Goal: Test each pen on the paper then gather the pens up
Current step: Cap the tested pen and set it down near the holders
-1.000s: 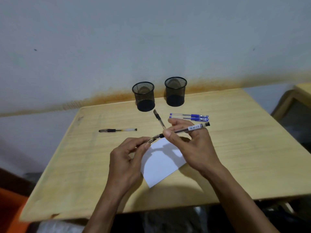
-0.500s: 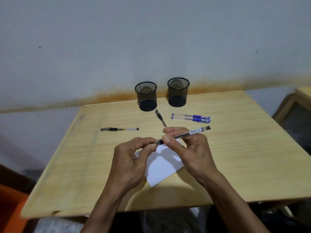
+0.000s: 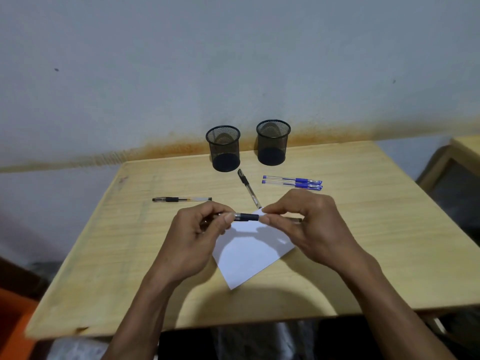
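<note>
Both hands hold one black pen (image 3: pixel 248 217) level above the white paper (image 3: pixel 250 252). My left hand (image 3: pixel 197 240) pinches the pen's tip end, where its cap seems to sit, and my right hand (image 3: pixel 309 227) pinches the barrel, whose far end is mostly hidden behind the fingers. On the table lie a black pen (image 3: pixel 181 199) at the left, another black pen (image 3: pixel 248 188) pointing at the paper's top corner, and two blue pens (image 3: pixel 292 182) side by side at the right.
Two black mesh pen cups (image 3: pixel 223 148) (image 3: pixel 273 142) stand at the back of the wooden table (image 3: pixel 104 255), against the wall. A second wooden piece of furniture (image 3: pixel 465 146) is at the far right.
My hands have turned the pen from tilted to level and brought it lower over the paper. My left hand now closes on the tip end, with the cap seemingly pushed on.
</note>
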### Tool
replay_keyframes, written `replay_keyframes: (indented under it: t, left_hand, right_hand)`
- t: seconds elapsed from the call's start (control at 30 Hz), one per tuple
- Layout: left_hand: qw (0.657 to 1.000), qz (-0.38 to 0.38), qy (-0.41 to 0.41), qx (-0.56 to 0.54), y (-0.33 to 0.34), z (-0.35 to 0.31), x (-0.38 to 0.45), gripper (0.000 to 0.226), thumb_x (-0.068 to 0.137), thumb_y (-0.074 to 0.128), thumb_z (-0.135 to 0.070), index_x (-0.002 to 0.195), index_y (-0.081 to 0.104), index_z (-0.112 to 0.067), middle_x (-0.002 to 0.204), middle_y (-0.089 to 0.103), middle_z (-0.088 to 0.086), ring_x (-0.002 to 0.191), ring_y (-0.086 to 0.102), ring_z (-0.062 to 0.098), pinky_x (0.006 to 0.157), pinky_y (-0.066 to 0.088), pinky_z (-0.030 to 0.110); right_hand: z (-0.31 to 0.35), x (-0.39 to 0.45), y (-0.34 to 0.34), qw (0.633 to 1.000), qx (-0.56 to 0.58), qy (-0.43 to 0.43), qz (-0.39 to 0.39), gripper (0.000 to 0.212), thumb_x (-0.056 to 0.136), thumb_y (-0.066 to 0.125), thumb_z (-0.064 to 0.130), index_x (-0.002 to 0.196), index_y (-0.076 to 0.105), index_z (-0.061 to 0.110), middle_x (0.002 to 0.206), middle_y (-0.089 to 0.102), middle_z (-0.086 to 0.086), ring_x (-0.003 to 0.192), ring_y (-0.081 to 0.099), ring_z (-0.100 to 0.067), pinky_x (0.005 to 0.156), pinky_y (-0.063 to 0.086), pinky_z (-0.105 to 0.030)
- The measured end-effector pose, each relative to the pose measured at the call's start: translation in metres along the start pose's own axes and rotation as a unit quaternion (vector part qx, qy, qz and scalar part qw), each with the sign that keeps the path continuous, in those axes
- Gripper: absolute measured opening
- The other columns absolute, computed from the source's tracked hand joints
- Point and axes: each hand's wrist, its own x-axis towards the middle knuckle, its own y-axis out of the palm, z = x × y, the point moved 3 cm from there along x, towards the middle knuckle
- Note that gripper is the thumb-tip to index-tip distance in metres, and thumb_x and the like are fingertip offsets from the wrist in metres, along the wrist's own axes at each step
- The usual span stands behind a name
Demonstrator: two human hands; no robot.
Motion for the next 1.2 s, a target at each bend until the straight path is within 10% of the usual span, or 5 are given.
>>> replay_keyframes:
  t: [0.47,0.67,0.87,1.2]
  left_hand:
    - [0.996,-0.064,-0.043,-0.053,0.008,0.015,0.001,0.017,0.088,0.066,-0.035,0.093,0.075,-0.021,0.085,0.075,-0.006,0.083,0.068,0.008,0.075,0.054,0.026]
    - [0.98,-0.146,-0.074,0.113,0.005,0.047,-0.009,0.049,0.083,0.059,-0.058,0.115,0.069,-0.022,0.111,0.067,-0.016,0.097,0.058,-0.011,0.078,0.04,0.003]
    - [0.965,-0.151,-0.082,0.199,0.005,0.077,-0.009,0.056,0.089,0.063,-0.054,0.126,0.063,-0.012,0.129,0.064,0.002,0.122,0.058,0.02,0.099,0.049,0.046]
    - [0.938,-0.106,-0.073,0.322,0.011,0.092,-0.008,0.068,0.089,0.047,-0.062,0.128,0.064,-0.008,0.141,0.057,0.007,0.136,0.046,0.022,0.114,0.033,0.044]
  right_hand:
    - [0.008,-0.007,0.03,0.995,-0.103,0.001,0.003,0.015,0.089,0.064,0.034,0.087,0.071,0.021,0.083,0.067,0.008,0.088,0.057,-0.02,0.071,0.049,-0.039]
    - [-0.005,0.004,0.023,0.993,-0.07,0.092,-0.023,0.009,0.09,0.073,0.028,0.086,0.075,0.02,0.082,0.07,0.01,0.093,0.059,-0.02,0.08,0.048,-0.038]
    - [-0.023,0.04,0.027,0.97,-0.043,0.231,-0.063,0.019,0.089,0.07,0.031,0.077,0.074,0.018,0.073,0.07,0.009,0.082,0.067,-0.019,0.072,0.053,-0.034]
    - [-0.052,0.09,0.068,0.918,-0.195,0.342,0.039,0.017,0.086,0.064,0.027,0.089,0.063,0.009,0.086,0.062,-0.007,0.084,0.058,-0.031,0.086,0.053,-0.046]
